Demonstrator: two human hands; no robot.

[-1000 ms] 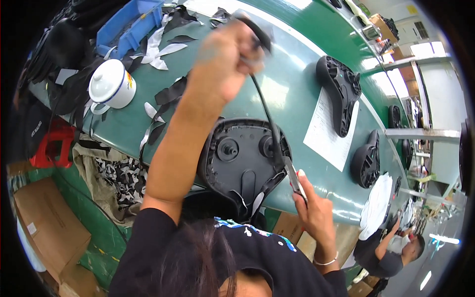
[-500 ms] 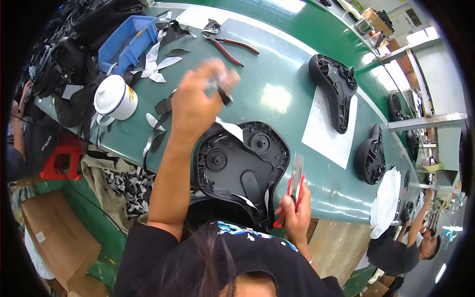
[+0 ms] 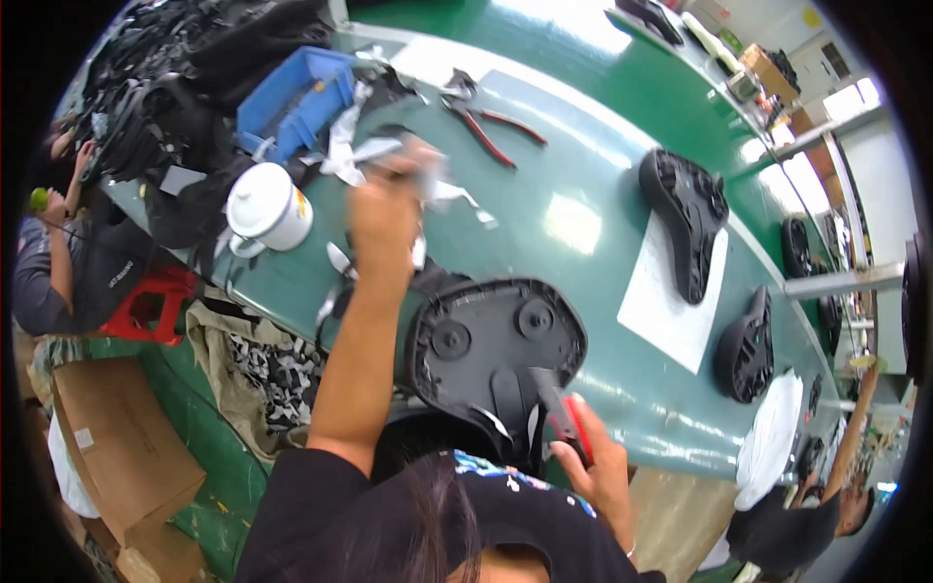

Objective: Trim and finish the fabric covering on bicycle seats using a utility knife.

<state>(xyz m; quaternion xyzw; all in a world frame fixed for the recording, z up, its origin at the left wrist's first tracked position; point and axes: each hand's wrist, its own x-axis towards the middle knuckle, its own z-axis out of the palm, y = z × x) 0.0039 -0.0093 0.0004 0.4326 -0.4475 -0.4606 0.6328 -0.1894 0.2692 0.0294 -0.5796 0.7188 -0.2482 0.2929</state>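
In front of me lies a black saddle point(image 3: 481, 325), underside up, its ribbed rim and two round bosses showing. Its narrow end is near my body. My right hand point(image 3: 603, 466) is closed round a red-handled cutter knife point(image 3: 569, 423), whose metal blade lies over the saddle's right side. My left hand point(image 3: 384, 209) is beyond the saddle, over the table, smeared by motion. Something pale grey shows at its fingers; I cannot make out whether they grip it. Just right of it is a white strip of scrap point(image 3: 471, 201). Pale slivers also show near the saddle's narrow end.
Red-handled pliers point(image 3: 491, 131) lie at the back. Left stand a white lidded mug point(image 3: 269, 209) and a blue bin point(image 3: 296, 97) among scraps. Two more saddles, one point(image 3: 685, 219) on a paper sheet point(image 3: 671, 306), lie right. A sack of scraps point(image 3: 233, 389) stands below; people work at both sides.
My left hand has moved away from the saddle toward the scraps. The white strip on the saddle's far edge is gone from there. The cutter's blade has tilted left over the saddle.
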